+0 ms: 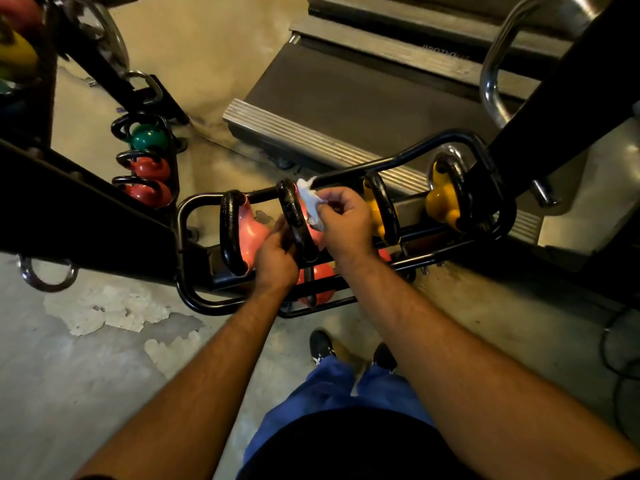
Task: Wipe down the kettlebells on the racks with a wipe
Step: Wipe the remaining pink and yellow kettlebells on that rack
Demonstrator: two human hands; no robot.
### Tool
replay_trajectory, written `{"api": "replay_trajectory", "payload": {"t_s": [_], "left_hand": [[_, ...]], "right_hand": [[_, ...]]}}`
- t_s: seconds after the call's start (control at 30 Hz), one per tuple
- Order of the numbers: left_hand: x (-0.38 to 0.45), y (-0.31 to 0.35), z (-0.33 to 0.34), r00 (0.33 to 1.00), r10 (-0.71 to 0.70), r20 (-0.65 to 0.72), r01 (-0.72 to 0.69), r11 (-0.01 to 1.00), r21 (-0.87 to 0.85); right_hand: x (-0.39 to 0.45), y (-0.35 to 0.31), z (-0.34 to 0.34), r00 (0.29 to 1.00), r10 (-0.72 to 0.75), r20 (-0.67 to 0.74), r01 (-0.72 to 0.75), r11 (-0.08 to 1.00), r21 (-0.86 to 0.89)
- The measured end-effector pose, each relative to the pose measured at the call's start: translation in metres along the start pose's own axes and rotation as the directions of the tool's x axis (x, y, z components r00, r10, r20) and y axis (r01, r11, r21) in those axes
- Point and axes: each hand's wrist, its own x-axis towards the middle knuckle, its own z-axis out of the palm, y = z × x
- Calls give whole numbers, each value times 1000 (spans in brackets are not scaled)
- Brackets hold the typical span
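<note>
A black tubular rack (408, 160) holds a row of kettlebells below me. The second red kettlebell (293, 211) has a black handle, and my left hand (277, 259) grips the near end of that handle. My right hand (341, 221) presses a crumpled white wipe (310, 202) against the right side of the same handle. Another red kettlebell (247, 233) stands to its left. Two yellow kettlebells (379, 211) (441, 199) stand to the right. A red kettlebell (320, 282) sits on the lower tier, partly hidden by my wrists.
A second small rack at the left holds a green kettlebell (149, 136) and two red ones (150, 168). A treadmill deck (346, 95) lies just behind the rack. A black machine frame (86, 216) crosses the left side. My shoes (322, 346) stand on the concrete floor.
</note>
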Motion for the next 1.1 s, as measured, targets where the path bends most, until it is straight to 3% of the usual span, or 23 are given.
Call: {"api": "replay_trajectory", "payload": {"t_s": [0.13, 0.2, 0.5, 0.7, 0.87, 0.93, 1.0, 1.07, 1.1], "left_hand": [[-2, 5, 1, 999, 17, 32, -18, 1000, 24], [-5, 8, 1, 998, 53, 44, -56, 996, 71], [2, -2, -2, 999, 45, 12, -46, 991, 124], [7, -10, -5, 996, 80, 28, -83, 986, 145], [7, -13, -5, 998, 55, 32, -58, 990, 131], [5, -12, -4, 998, 61, 26, -64, 989, 132], [3, -9, -4, 995, 92, 34, -96, 988, 118], [2, -6, -3, 993, 110, 37, -113, 989, 99], [3, -5, -3, 994, 105, 40, -108, 991, 83]], "right_hand": [[4, -4, -14, 949, 252, 191, -271, 959, 82], [6, -4, -19, 929, 277, 244, -302, 951, 71], [15, 5, -10, 972, 173, 162, -116, 943, -312], [9, 12, -12, 937, 60, 345, 105, 892, -439], [3, -2, -18, 855, 215, 472, -92, 958, -270], [2, -13, -20, 799, 369, 475, -264, 925, -274], [4, -27, -25, 695, 504, 513, -443, 862, -245], [9, -38, -31, 613, 531, 585, -541, 822, -178], [11, -42, -31, 608, 522, 598, -547, 821, -161]]}}
